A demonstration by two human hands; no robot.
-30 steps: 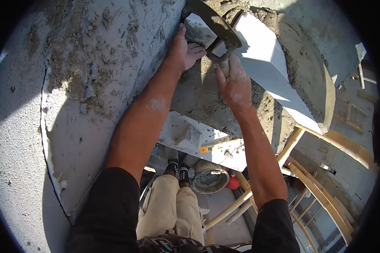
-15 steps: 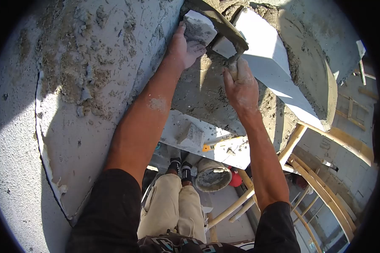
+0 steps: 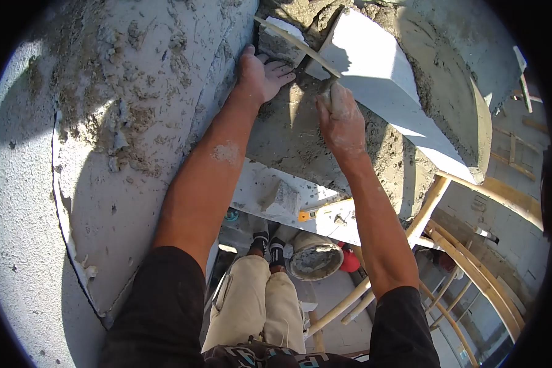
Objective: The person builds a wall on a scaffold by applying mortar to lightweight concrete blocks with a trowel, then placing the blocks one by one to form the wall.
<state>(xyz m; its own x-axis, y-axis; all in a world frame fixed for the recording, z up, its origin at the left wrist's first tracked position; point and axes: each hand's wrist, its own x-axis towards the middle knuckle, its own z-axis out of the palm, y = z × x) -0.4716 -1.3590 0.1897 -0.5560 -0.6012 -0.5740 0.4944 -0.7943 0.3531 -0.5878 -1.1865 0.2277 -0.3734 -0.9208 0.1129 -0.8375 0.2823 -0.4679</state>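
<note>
My left hand (image 3: 262, 76) is open, fingers spread, its fingertips at the near edge of a broken piece of white block (image 3: 277, 46). In my right hand (image 3: 342, 119) is the handle of a trowel (image 3: 300, 44). Its blade shows edge-on as a thin strip crossing over the block piece. Grey mortar (image 3: 294, 144) lies below and between my hands, spread over the surface. A larger white block (image 3: 374, 67) sits just beyond my right hand, with mortar along its far side.
A mortar-smeared wall (image 3: 135, 116) rises along my left. Below the work are a white ledge (image 3: 257, 190) with a block offcut (image 3: 281, 199), an orange-yellow tool (image 3: 306, 215) and a bucket of mortar (image 3: 316, 260). Wooden poles (image 3: 429, 205) and planks (image 3: 472, 270) stand at the right.
The trowel has turned from showing its broad face to edge-on, and my right hand has shifted slightly left. My left hand has moved slightly down and left, off the side of the block piece.
</note>
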